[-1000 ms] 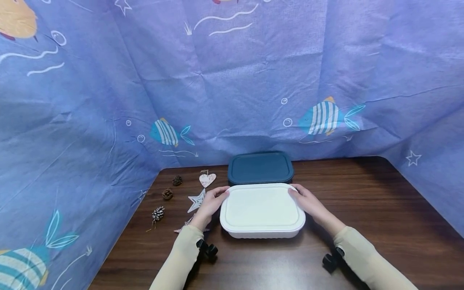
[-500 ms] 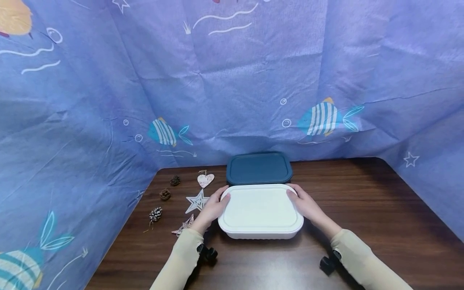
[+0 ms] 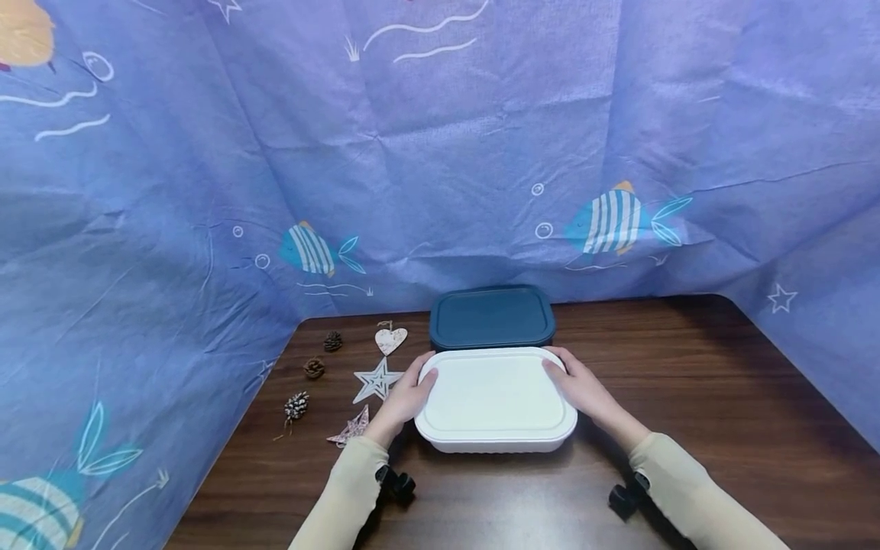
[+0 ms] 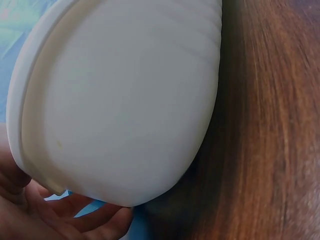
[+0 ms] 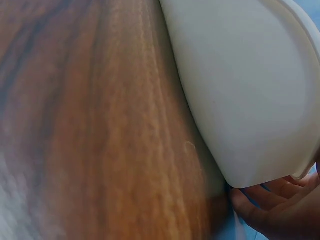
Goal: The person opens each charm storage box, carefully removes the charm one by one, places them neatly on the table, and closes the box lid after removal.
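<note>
A white rectangular lidded container (image 3: pixel 496 393) sits at the middle of the dark wooden table, its lid on. My left hand (image 3: pixel 406 393) grips its left end, thumb up by the lid's edge. At the other end my right hand (image 3: pixel 583 386) holds it the same way. In the left wrist view the fingers (image 4: pixel 107 222) curl under the lid's rim along the container's side wall (image 4: pixel 125 100). The right wrist view shows fingers (image 5: pixel 252 210) at the container's far lower corner. Just behind it stands a dark blue lidded container (image 3: pixel 492 317), partly hidden by the white one.
Left of the containers lie a heart ornament (image 3: pixel 391 340), a white star (image 3: pixel 376 380), a pinkish star (image 3: pixel 352 429) and several pine cones, one of them frosted (image 3: pixel 296 406). Blue fabric with fish prints (image 3: pixel 440 153) hangs behind the wooden table (image 3: pixel 687 367).
My left hand has shifted slightly to the right against the container, uncovering more of the two stars. The head view has moved a little; both containers stay in place.
</note>
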{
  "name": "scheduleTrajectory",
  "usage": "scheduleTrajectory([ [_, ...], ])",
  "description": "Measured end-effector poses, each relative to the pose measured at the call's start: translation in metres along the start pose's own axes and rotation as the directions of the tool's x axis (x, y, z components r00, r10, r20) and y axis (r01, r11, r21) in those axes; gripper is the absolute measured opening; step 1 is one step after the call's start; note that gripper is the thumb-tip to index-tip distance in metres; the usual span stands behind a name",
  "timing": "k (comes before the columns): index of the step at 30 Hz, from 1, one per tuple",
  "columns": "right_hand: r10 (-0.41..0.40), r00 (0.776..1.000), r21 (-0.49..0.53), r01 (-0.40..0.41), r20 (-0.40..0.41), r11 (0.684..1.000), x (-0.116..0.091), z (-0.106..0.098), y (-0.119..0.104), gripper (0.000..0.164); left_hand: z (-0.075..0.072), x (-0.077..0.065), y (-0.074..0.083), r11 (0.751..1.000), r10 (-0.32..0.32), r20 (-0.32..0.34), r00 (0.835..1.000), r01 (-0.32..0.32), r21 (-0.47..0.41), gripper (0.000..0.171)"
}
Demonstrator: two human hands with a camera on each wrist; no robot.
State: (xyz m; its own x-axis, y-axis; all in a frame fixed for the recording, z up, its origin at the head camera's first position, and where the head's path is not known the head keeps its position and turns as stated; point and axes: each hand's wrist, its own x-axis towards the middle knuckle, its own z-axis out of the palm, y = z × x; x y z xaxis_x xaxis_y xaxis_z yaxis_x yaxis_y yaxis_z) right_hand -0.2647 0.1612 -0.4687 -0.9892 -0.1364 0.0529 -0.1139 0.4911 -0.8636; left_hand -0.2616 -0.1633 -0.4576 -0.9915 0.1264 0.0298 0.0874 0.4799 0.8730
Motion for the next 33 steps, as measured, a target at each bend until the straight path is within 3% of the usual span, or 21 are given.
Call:
scheduleTrajectory([
  [20, 0.006, 1.0, 0.003, -0.006, 0.005, 1.0, 0.0002, 0.0001, 0.0015, 0.055, 0.0, -0.0003, 0.0014, 0.999, -0.035, 0.005, 0.999, 0.035, -0.028, 0.048],
  [33, 0.062, 0.998, -0.017, -0.061, 0.032, 0.998, 0.0017, 0.0008, 0.0015, 0.064, 0.0, 0.0016, -0.0044, 1.0, 0.0, 0.0, 1.0, 0.0, -0.025, 0.047],
])
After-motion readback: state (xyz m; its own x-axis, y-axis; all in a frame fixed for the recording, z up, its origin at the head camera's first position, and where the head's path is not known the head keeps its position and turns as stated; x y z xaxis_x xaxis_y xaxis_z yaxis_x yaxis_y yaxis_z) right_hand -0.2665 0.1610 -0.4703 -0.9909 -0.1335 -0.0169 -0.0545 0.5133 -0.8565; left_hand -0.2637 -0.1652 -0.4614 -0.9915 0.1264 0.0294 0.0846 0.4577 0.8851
